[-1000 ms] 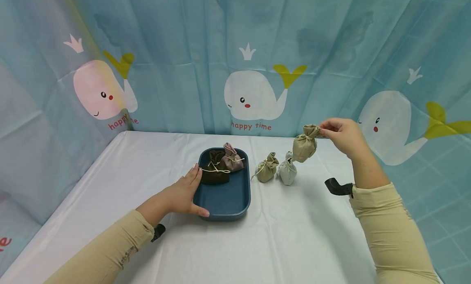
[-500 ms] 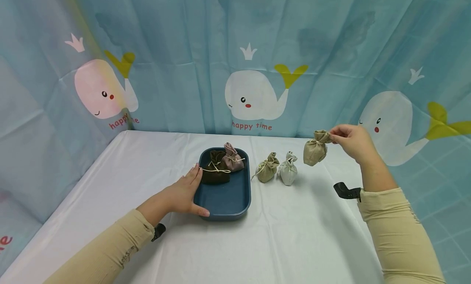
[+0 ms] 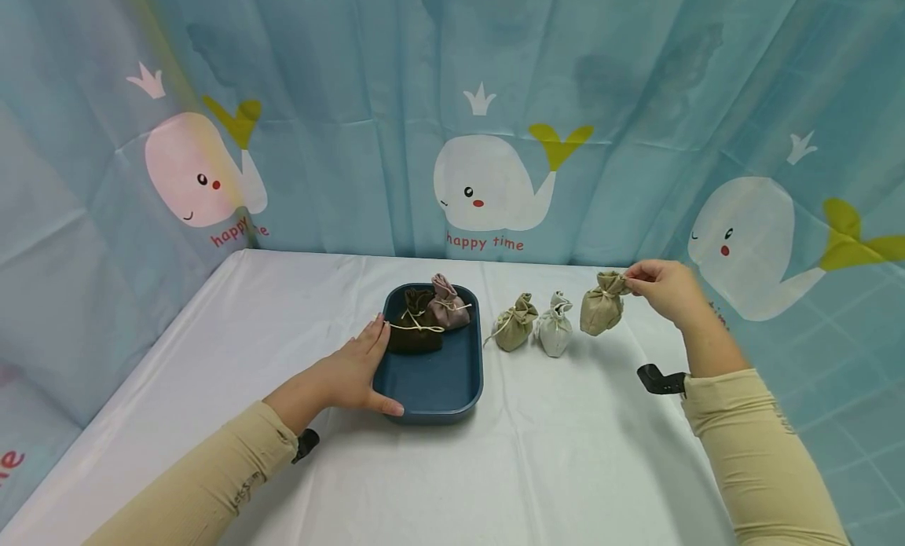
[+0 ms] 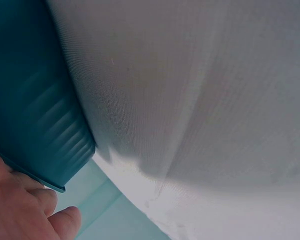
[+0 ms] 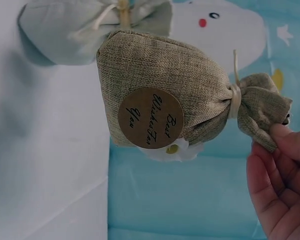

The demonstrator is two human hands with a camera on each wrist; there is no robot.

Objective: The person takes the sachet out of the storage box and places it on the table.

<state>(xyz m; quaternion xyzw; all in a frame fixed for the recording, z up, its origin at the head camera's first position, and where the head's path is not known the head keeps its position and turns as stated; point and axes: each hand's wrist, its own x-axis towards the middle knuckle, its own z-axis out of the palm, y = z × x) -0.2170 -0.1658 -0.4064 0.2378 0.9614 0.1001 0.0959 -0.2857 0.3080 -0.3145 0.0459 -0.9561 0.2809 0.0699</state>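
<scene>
Grip: my right hand (image 3: 665, 291) pinched the frill (image 5: 262, 100)
Raised bag (image 3: 601, 312), right of tray (image 3: 427, 385): seemed light, soft, safest held there

The left hand (image 3: 346, 371) touches a tray (image 3: 431, 385) holding a brown bag (image 3: 415, 340) and a pink bag (image 3: 451, 313); right of a white bag (image 3: 555, 331), the right hand (image 3: 663, 291) pinches a tan bag (image 3: 601, 309).

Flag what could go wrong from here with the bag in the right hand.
The right hand pinches the held tan bag only by its gathered top, so it might slip free or swing.

The white bag stands near it and could be knocked over if the held bag swings that way.
</scene>
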